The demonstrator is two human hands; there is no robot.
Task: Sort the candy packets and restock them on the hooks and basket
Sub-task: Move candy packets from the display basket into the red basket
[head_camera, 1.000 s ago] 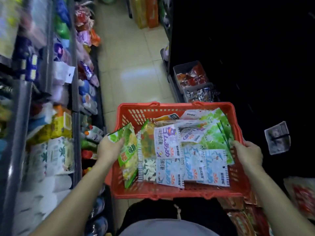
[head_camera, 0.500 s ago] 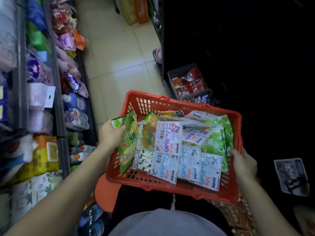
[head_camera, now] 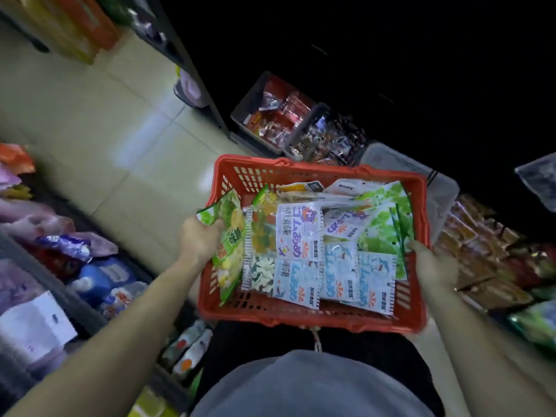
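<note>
Basket (head_camera: 301, 171), red plastic, held in front of the torso w/ both hands, tilted a bit, over a tiled floor (head_camera: 99, 121) in a shop aisle.

Left hand (head_camera: 200, 240) at the basket's left rim; fingers (head_camera: 217, 225) clenched on a green packet (head_camera: 230, 233) that stands on edge against the left wall, its upper corner above the fingers, its lower end below them near the basket bottom. Can't tell if the same fingers also grip the rim.

Right hand (head_camera: 433, 264) at the right rim, fingers curled over the edge, grasping the basket; fingertips just beside the green leaf-print packets (head_camera: 382, 227).

Just right of the left fingers: a clear packet (head_camera: 260, 245) w/ orange, green and white sweets. Between the two hands: a layer of white-and-blue packets (head_camera: 331, 266) w/ printed text, overlapping, lying flat, covering most of the bottom. Beyond them, toward the far rim, a yellow-white packet (head_camera: 301, 186).

Past the basket, beyond the right fingers: grey bins (head_camera: 249, 106) w/ red and dark wrapped goods, and a clear tub (head_camera: 442, 188) touching or just behind the basket's far right corner. Left of the left arm: shelf (head_camera: 60, 284) w/ blue, purple and white bags, blurred. Right of the right arm: rows of orange-brown packs (head_camera: 487, 254), also blurred.
</note>
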